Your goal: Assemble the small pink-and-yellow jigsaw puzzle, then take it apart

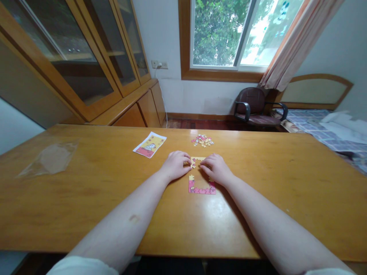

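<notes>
A partly joined jigsaw puzzle lies flat on the table, its border in two separate sections. The yellow upper section (197, 158) sits between my hands, and the pink lower section (202, 191) is nearer to me. My left hand (177, 165) rests at the upper section's left side, fingers curled and their tips closed at a puzzle piece (194, 166). On the other side, my right hand (218, 169) has bent fingers spaced apart over the upper section's right part, which they partly cover. Nothing shows between those fingers.
A heap of loose puzzle pieces (203, 140) lies beyond my hands. To the left are a picture sheet (150, 144) and a clear plastic bag (53, 158). The wooden table (109, 191) has its far edge before a chair (254, 105); a glass-door cabinet (114, 49) stands left.
</notes>
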`<state>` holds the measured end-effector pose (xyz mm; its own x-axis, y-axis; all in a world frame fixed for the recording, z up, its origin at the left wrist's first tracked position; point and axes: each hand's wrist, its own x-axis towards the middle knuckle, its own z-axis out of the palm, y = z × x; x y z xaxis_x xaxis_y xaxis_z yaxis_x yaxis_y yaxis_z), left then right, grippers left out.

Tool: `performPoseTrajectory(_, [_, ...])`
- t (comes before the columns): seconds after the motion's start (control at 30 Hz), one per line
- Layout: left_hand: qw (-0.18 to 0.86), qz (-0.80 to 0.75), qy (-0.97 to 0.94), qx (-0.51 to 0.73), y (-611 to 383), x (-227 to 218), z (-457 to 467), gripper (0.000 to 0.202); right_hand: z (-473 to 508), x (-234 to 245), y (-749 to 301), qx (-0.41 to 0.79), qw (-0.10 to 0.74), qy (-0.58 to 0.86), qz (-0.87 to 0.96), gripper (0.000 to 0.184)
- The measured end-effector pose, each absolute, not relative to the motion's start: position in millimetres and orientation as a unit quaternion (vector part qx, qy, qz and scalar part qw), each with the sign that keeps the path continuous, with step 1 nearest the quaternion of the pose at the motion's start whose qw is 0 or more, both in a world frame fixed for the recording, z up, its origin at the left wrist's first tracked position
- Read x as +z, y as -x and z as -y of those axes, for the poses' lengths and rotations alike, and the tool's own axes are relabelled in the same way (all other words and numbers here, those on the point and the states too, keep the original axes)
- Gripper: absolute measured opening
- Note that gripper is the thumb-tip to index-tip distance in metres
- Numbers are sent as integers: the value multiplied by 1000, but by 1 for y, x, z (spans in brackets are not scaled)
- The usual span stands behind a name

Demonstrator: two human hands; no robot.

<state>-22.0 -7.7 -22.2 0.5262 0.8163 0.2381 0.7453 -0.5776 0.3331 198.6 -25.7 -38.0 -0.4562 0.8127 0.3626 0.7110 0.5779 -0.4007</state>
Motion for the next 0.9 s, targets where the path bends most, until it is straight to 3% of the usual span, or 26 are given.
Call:
performPoseTrajectory(0.33, [97, -438, -875, 179, 23, -23, 7, 13, 31, -37, -197, 114, 208, 414, 879, 24])
performPoseTrajectory(0.9, [118, -445, -869, 181, 23, -22, 8, 14, 33, -38, -197, 125, 184, 422, 879, 32])
